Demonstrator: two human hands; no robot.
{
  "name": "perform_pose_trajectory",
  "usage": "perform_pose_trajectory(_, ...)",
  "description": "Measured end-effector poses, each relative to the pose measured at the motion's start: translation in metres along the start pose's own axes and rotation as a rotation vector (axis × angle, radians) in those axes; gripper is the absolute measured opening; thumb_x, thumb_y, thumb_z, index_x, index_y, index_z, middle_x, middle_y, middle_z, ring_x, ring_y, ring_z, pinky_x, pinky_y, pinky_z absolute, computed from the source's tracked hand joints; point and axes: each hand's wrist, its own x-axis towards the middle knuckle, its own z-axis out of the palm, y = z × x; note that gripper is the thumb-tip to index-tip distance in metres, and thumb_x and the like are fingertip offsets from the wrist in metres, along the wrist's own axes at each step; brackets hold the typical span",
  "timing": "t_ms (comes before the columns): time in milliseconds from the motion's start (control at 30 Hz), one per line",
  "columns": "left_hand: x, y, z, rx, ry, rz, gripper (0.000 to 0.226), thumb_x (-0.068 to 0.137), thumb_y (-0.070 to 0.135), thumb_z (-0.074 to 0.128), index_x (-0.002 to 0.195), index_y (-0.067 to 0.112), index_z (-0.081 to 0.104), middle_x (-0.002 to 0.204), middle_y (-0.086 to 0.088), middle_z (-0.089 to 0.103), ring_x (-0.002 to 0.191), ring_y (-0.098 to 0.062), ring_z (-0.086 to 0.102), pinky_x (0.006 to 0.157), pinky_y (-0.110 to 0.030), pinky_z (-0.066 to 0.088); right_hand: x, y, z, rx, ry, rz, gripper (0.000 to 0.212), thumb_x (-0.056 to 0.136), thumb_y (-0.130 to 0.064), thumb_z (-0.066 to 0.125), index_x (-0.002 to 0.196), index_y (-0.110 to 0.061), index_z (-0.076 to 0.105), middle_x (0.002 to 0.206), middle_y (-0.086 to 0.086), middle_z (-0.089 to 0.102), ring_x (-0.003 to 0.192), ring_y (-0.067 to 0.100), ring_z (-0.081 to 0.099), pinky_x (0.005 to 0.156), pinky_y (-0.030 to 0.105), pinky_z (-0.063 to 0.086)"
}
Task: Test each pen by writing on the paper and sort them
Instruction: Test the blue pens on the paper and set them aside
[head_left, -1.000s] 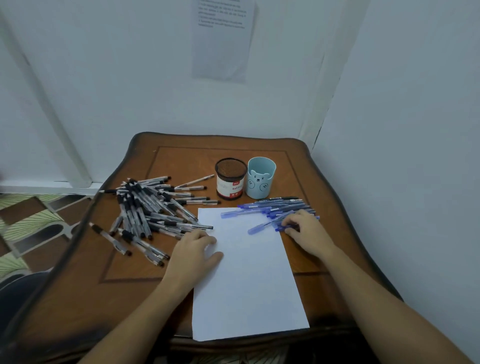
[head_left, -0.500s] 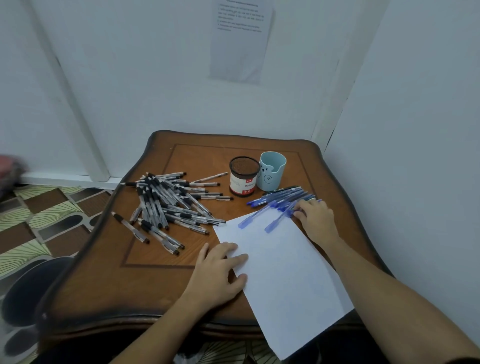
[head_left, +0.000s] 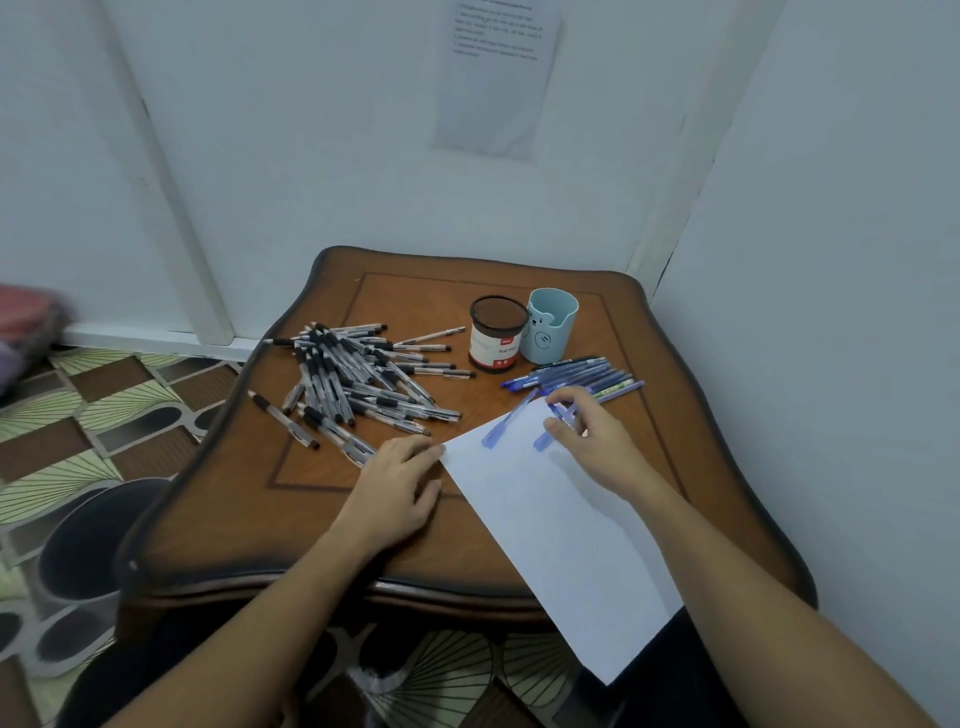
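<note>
At lower centre the paper (head_left: 545, 519) lies askew, one corner overhanging the bench (head_left: 234, 519). Beside its far corner the left hand (head_left: 400, 483) rests flat, fingers (head_left: 415, 454) straight, holding nothing. Beyond, the right hand (head_left: 597, 441) pinches a blue pen (head_left: 543, 441), long axis lower left to upper right. Probably picking it up for testing; next, bring tip to paper.
</note>
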Motion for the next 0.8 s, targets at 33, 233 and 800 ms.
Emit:
perform_pose_trajectory(33, 0.000, -0.002, -0.003, 0.035, -0.031, -0.010, 0.054, 0.089, 0.044, 0.046, 0.132, 0.016, 0.057, 0.135, -0.003, 0.054, 0.125, -0.022, 0.046, 0.107, -0.041, 0.038, -0.002, -0.005, 0.002, 0.015, -0.007, 0.003, 0.016, 0.098, -0.028, 0.057, 0.113, -0.035, 0.053, 0.071, -0.004, 0.046, 0.064, 0.011, 0.042, 0.061, 0.026, 0.038)
perform_pose_trajectory(233, 0.002, -0.008, -0.008, 0.054, -0.122, -0.018, 0.074, 0.081, 0.063, 0.026, 0.139, 0.023, 0.051, 0.144, 0.003, 0.046, 0.134, -0.016, 0.037, 0.111, -0.036, 0.028, -0.005, -0.028, 0.014, 0.352, 0.101, 0.190, 0.015, 0.101, -0.012, 0.051, 0.103, -0.026, 0.054, 0.063, 0.004, 0.047, 0.044, 0.012, 0.034, 0.038, 0.021, 0.030)
perform_pose_trajectory(800, 0.006, -0.014, -0.003, -0.021, -0.063, -0.065, 0.053, 0.088, 0.051, 0.055, 0.136, 0.031, 0.052, 0.143, 0.012, 0.043, 0.133, -0.008, 0.033, 0.110, -0.030, 0.024, 0.016, -0.049, 0.087, 0.486, -0.019, 0.145, 0.030, 0.099, -0.043, 0.050, 0.083, -0.018, 0.056, 0.065, 0.000, 0.062, 0.060, 0.009, 0.056, 0.054, 0.018, 0.042)
